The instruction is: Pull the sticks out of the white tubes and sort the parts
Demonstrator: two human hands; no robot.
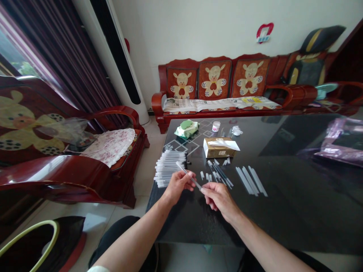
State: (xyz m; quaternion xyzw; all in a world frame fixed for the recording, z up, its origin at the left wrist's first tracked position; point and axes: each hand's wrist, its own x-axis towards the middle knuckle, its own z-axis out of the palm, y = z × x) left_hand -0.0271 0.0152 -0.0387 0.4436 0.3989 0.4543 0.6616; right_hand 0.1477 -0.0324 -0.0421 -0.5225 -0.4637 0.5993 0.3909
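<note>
My left hand [180,184] pinches a slim translucent pen barrel [183,168] around its middle, the far end pointing up and left. At the near end of the same barrel, my right hand [217,196] closes its thumb and fingers; whether a small part is also between them I cannot tell. Just beyond my left hand lies a stack of white pens [170,166] with some black tips on the right side. In front of my right hand are several thin dark refills [222,173] and small clear caps [202,175]. Further right lie several loose frosted barrels [251,181].
A brown box [219,151] with white paper on top stands behind the refills. Beyond it are a green wipes pack [186,129], a small white tub [216,126] and crumpled tissue [236,130]. Purple plastic wrapping [342,141] lies at the right of the dark table [283,215].
</note>
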